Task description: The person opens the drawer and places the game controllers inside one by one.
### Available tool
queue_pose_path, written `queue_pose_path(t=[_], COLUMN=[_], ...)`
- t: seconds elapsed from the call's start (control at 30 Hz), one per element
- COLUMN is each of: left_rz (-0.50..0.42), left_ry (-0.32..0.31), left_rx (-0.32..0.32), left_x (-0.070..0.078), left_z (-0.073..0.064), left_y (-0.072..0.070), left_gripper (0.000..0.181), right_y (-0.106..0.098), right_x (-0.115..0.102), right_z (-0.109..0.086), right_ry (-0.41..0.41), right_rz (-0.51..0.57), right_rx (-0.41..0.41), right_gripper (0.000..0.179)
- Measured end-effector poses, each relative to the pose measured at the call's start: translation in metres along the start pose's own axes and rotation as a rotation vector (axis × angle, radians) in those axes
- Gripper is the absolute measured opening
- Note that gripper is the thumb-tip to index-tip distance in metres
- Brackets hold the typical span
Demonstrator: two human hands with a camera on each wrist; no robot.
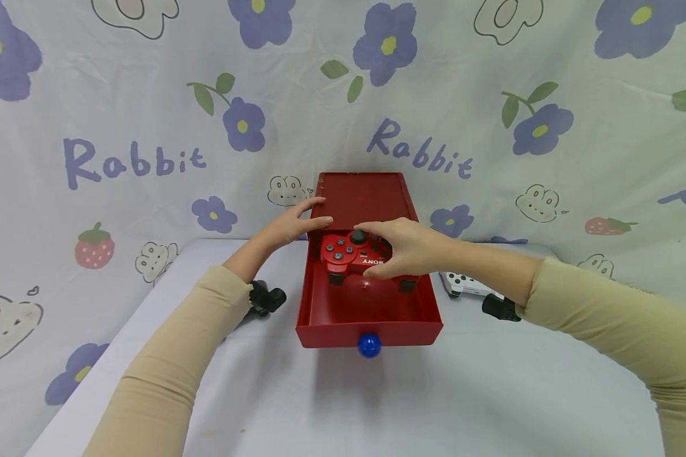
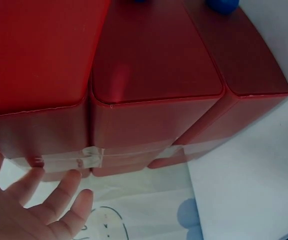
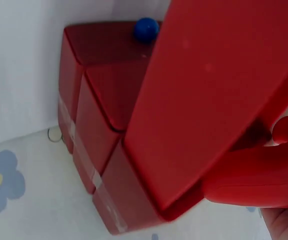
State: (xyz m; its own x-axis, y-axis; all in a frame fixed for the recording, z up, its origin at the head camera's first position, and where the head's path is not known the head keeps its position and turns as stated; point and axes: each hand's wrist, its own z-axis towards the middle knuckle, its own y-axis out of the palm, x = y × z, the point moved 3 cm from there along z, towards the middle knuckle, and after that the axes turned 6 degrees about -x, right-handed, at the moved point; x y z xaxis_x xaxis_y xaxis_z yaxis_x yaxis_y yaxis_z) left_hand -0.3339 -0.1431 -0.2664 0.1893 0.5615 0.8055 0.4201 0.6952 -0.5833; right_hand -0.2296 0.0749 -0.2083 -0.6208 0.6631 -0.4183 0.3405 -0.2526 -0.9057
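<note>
A red drawer box (image 1: 361,193) stands against the cloth backdrop, its top drawer (image 1: 343,311) pulled out with a blue ball knob (image 1: 369,346) in front. My right hand (image 1: 411,246) pinches a red game controller (image 1: 338,254), thumb on the near side and fingers on the far side. The controller is at the back of the drawer, by the box's front opening; its red grip also shows in the right wrist view. My left hand (image 1: 288,227) is at the box's left side, fingers spread. In the left wrist view its fingertips are right at the taped side of the stacked drawers (image 2: 149,120).
A white game controller (image 1: 469,285) lies on the white table (image 1: 377,412) right of the box, partly behind my right forearm. Black wrist cameras sit at both cuffs. A printed cloth (image 1: 297,120) hangs close behind the box.
</note>
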Motion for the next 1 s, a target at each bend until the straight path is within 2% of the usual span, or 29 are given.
queue_pose_path(t=[0.37,0.57,1.0], left_rz=[-0.016,-0.012,-0.015], left_ry=[0.008,0.010,0.013], left_rx=[-0.006,-0.004,-0.001], left_x=[-0.002,-0.002,0.000], left_z=[0.002,0.002,-0.001], left_y=[-0.001,-0.001,0.000], left_gripper=[0.066,0.066,0.067], right_y=[0.023,0.034,0.044], right_x=[0.010,0.018,0.023], right_z=[0.010,0.015,0.018], right_ry=[-0.020,0.007,0.010], right_rz=[-0.031,-0.065,-0.042], right_rx=[-0.043,-0.055,-0.077], right_gripper=[0.070,0.071,0.073])
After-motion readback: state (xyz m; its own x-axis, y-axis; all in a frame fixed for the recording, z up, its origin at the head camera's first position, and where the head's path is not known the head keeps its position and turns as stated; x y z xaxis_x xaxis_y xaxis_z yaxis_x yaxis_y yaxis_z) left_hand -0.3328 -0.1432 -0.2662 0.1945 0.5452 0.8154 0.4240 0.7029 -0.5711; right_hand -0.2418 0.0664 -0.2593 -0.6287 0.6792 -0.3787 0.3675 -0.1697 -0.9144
